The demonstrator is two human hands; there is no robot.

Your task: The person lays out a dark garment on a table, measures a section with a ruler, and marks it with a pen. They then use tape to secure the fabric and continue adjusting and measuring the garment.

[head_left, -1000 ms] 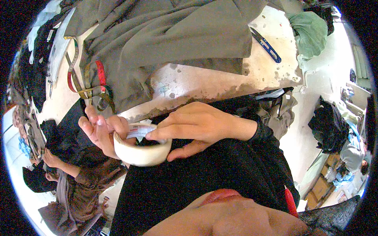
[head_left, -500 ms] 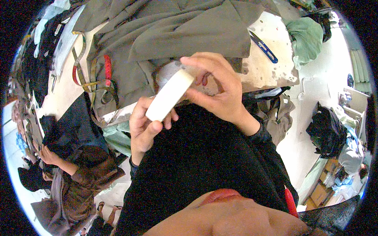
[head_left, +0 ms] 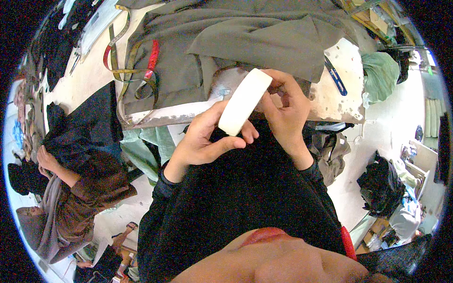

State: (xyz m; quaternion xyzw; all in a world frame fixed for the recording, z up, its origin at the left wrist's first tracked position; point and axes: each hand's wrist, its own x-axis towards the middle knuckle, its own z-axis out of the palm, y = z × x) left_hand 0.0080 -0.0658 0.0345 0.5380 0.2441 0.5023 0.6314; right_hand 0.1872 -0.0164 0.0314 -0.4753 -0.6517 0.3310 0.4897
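A roll of white tape point(head_left: 245, 102) is held tilted in front of my body, its far end leaning to the right. My left hand point(head_left: 211, 137) grips its near end, with the thumb below and the fingers partly hidden behind. At the far right end, my right hand point(head_left: 289, 106) has bent fingers against the roll's edge; what the fingertips pinch there is partly hidden. Beyond the roll, dark grey-brown cloth point(head_left: 255, 42) lies in folds on the worktable point(head_left: 342, 75).
Blue thread snips point(head_left: 335, 75) lie at the table's right. A tape measure point(head_left: 125, 70) and a red strip point(head_left: 153, 55) rest at the left. Green cloth point(head_left: 381, 78) hangs at the far right corner. Another person's hand point(head_left: 52, 162) works dark cloth at the left.
My right hand has drawn its fingers in, from spread beside the roll to bent against its far end. The view has shifted, so the table and cloth appear further right.
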